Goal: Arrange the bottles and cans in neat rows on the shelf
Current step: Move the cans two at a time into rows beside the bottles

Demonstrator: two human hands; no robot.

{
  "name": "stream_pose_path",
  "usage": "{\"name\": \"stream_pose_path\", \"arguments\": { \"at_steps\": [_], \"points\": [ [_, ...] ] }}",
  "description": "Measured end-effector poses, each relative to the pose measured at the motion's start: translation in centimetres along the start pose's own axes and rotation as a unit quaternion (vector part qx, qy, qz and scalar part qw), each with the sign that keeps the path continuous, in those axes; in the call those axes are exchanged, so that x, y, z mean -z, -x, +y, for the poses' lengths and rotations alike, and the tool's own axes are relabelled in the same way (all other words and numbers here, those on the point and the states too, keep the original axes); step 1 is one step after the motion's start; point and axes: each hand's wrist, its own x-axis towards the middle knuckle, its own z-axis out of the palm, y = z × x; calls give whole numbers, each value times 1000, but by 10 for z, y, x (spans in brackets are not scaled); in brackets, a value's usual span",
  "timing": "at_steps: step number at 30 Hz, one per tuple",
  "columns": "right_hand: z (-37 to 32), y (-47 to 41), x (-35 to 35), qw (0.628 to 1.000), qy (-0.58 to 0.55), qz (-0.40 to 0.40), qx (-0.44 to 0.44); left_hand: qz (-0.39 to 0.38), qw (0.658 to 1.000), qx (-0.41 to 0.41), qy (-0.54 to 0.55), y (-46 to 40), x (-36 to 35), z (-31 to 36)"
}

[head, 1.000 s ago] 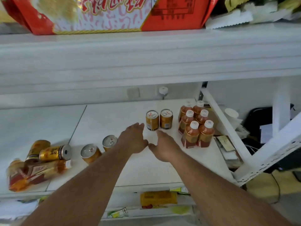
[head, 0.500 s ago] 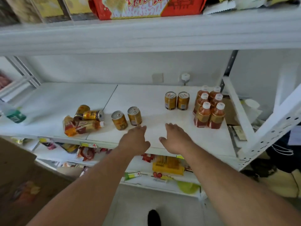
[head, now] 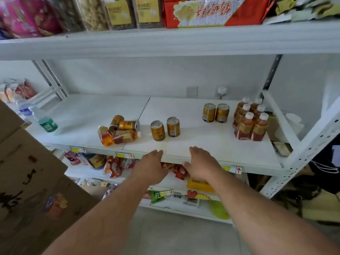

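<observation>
On the white shelf [head: 211, 144], several tea bottles [head: 251, 119] with white caps stand in rows at the right. Left of them stand two gold cans [head: 216, 113] side by side. Two more upright gold cans [head: 164, 128] sit nearer the middle. Further left, a pile of two tipped cans [head: 124, 123] and two bottles lying down [head: 117, 136]. My left hand [head: 150, 167] and right hand [head: 201, 164] hover at the shelf's front edge, palms down, fingers apart, holding nothing.
An upper shelf [head: 165, 41] with snack boxes overhangs. A green-labelled bottle [head: 44, 120] lies at the far left. Cardboard boxes [head: 27, 181] rise at the lower left. A diagonal white brace [head: 281, 118] closes the right end. Lower shelves hold snack packets.
Both hands have drawn back from the shelf's surface to its front edge. The view has pulled back and away, showing more of the shelf's left side and the floor.
</observation>
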Motion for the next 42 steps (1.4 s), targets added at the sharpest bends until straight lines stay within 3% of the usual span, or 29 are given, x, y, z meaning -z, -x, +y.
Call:
{"name": "stream_pose_path", "arguments": {
  "at_steps": [12, 26, 42],
  "points": [
    [-91, 19, -50, 999, -12, 11, -41, 11, 998, -15, 61, 42, -2, -109],
    [-81, -37, -27, 996, -70, 42, -41, 34, 996, -7, 80, -21, 22, -94],
    [-61, -118, -20, 985, -122, 48, -111, 47, 976, 8, 215, -117, 19, -94]
  ]
}}
